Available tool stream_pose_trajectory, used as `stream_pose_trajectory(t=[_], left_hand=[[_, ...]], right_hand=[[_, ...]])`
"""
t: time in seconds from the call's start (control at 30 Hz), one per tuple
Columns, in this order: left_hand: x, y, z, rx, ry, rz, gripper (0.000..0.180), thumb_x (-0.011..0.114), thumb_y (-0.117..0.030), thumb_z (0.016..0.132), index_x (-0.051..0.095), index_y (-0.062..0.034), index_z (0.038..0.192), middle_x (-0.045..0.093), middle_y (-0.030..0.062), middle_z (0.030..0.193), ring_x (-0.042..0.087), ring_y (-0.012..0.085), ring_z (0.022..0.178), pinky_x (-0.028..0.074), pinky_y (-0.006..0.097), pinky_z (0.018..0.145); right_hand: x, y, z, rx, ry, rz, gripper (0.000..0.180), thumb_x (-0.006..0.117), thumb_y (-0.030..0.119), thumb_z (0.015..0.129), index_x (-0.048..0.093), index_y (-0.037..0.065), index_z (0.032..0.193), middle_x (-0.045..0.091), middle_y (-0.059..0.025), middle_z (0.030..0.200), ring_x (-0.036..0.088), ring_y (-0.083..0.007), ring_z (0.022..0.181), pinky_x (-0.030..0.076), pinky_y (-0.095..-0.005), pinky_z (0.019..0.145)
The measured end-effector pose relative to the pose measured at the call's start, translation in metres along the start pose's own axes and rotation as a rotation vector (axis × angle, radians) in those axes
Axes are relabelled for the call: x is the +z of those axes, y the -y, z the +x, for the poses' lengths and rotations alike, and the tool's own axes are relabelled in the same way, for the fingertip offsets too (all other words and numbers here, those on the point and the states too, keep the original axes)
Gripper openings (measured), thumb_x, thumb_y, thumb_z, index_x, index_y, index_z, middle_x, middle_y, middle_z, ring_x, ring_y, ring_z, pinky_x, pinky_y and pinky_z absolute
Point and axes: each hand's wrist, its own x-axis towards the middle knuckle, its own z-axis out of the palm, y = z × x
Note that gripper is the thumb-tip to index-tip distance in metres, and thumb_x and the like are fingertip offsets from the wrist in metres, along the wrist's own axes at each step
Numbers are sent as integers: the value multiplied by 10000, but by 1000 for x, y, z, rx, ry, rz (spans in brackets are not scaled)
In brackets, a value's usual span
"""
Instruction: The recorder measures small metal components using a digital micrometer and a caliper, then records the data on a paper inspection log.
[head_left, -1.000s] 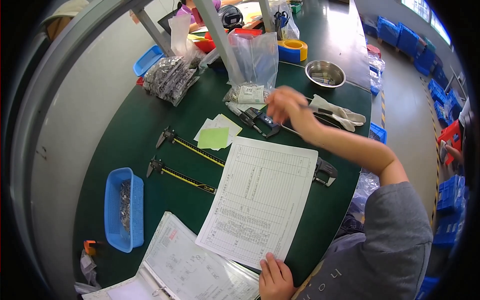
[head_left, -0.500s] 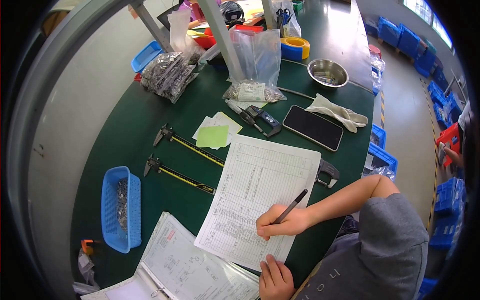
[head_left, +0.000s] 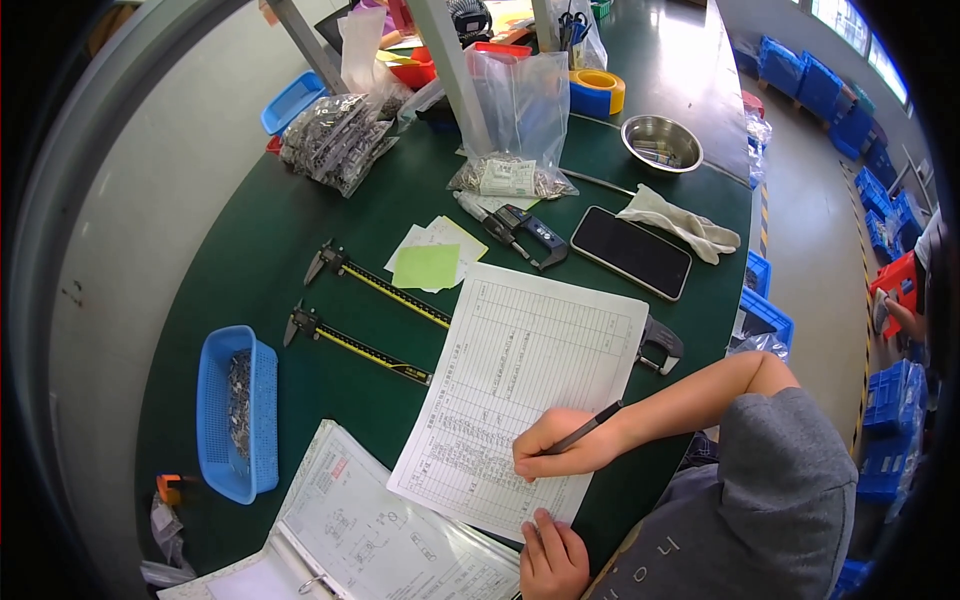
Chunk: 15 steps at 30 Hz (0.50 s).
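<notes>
Head view: the right hand (head_left: 555, 447) — seen a second ago reaching up by the phone (head_left: 630, 252) — is now closed around a dark pen (head_left: 588, 427) at the printed form's (head_left: 520, 380) lower rows, so writing seems begun — the left hand (head_left: 552, 558), fingers flat, is pressed at the sheet's near edge.

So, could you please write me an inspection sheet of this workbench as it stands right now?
Surface: dark green bench top, in use.
Job's things: ruled form sheet lying flat; dark pen with its tip on the sheet.
Clutter: two yellow calipers, digital caliper, black phone, white glove, green note, blue basket of small parts, steel bowl, bagged parts, open ring binder.
Grippers: right hand grips the pen; left hand rests at the sheet's lower edge.
Cables: nothing seen.
Surroundings: blue crates on the floor to the right; another person's hand there.
</notes>
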Motion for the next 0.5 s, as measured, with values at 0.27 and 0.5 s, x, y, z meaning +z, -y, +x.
stream_pose_trajectory(t=[0.27, 0.5], left_hand=[[-1, 0, 2, -5, -17, -29, 173, 420, -31, 845, 566, 29, 915, 581, 218, 1051, 611, 300, 842, 493, 282, 625], [-2, 0, 2, -2, -17, -28, 164, 428, -23, 840, 566, 30, 913, 580, 220, 1055, 611, 301, 837, 494, 283, 624]], right_hand=[[-7, 3, 1, -27, -55, -102, 222, 496, 158, 868, 561, -25, 760, 569, -113, 674, 560, -204, 611, 424, -303, 561], [-4, 2, -4, -63, -5, -316, 198, 514, 155, 861, 560, -23, 786, 579, -129, 701, 576, -248, 640, 435, -308, 561]])
